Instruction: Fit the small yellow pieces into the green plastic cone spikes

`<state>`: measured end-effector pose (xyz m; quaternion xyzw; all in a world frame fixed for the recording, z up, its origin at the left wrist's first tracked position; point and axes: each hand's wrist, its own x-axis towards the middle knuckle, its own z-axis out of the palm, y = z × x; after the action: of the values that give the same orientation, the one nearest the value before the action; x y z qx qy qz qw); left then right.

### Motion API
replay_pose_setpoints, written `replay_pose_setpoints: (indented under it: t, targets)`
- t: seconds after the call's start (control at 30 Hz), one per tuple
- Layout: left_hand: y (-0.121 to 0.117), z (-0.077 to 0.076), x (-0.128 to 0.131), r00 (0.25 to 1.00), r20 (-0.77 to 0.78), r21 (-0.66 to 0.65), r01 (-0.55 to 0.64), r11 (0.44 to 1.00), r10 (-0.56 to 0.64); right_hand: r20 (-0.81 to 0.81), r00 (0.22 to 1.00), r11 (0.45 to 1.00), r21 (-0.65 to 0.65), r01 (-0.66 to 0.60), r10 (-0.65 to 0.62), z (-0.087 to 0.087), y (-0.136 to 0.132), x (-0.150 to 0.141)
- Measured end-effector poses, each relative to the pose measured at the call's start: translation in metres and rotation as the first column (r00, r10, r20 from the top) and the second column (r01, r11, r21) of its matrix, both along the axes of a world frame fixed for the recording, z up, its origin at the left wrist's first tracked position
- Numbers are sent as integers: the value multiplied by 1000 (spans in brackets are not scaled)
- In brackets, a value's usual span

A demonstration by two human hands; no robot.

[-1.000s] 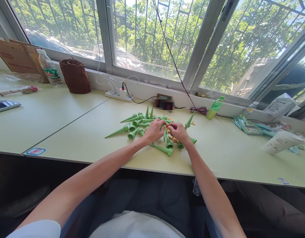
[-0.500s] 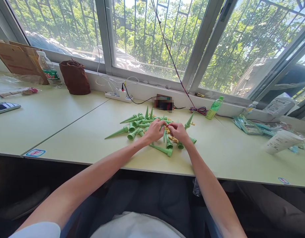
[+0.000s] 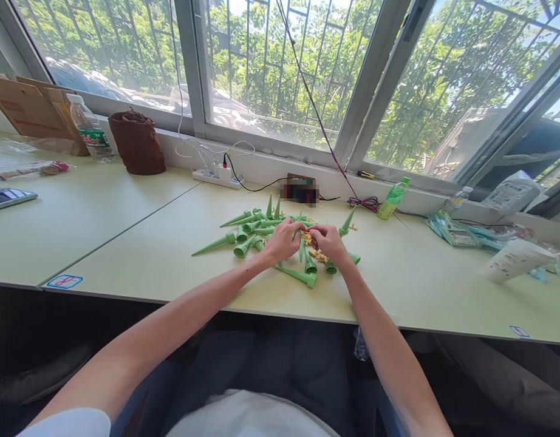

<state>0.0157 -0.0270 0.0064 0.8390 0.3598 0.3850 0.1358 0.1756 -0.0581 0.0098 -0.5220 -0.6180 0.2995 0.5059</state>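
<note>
Fingers curled, my left hand (image 3: 284, 240) grips a green plant watering spike (image 3: 302, 250), whose tapered end shows below the fingertips. Close against it, my right hand (image 3: 328, 244) is pinched at the same spot; whatever its fingertips hold is too small and covered to make out. Around both hands lie several more green watering spikes (image 3: 215, 244), some on their sides and a few standing point up. Small yellow valve pieces (image 3: 317, 257) are heaped between and beneath my hands. One spike (image 3: 298, 276) lies nearest the table's front edge.
The pale table (image 3: 138, 261) runs along a window. Behind the pile are a power strip (image 3: 218, 177), a blurred dark object (image 3: 300, 189) and a green-labelled drink bottle (image 3: 393, 199). A brown bag (image 3: 136, 142) stands left; a white cup (image 3: 517, 260) lies tilted right.
Almost nothing differs. Both hands stay together over the pile, with only a slight shift of the right fingers.
</note>
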Motion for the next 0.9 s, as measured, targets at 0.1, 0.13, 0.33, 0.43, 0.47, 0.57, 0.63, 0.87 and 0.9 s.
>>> replay_pose_setpoints:
  t: [0.1,0.13,0.33,0.43,0.47,0.57,0.63,0.87,0.9]
  targets:
    - [0,0,0,1000,1,2,4,1000,-4,15,1000,1000,0,6,-6,0,-1,0]
    - [0,0,0,1000,2,2,3,1000,-3,22,1000,1000,0,10,-10,1,-1,0]
    - [1,0,0,1000,13,-14,-27,1000,27,73,995,998,1,70,-70,4,-3,0]
    - [1,0,0,999,13,-14,-40,999,40,102,991,997,13,82,-82,3,-3,1]
    - [0,0,-1,999,13,-14,-42,999,42,108,991,996,14,83,-84,2,-2,2]
    - [0,0,-1,998,15,-15,-54,998,54,112,990,996,19,86,-88,0,-1,3]
    - [0,0,-1,998,18,-20,-57,998,58,108,991,996,23,82,-84,-1,0,3]
    - [1,0,0,999,40,-22,-25,999,25,95,995,1000,4,19,-19,1,-3,1]
    - [0,0,0,999,44,-21,-23,1000,24,95,995,1000,7,12,-12,1,-3,0]
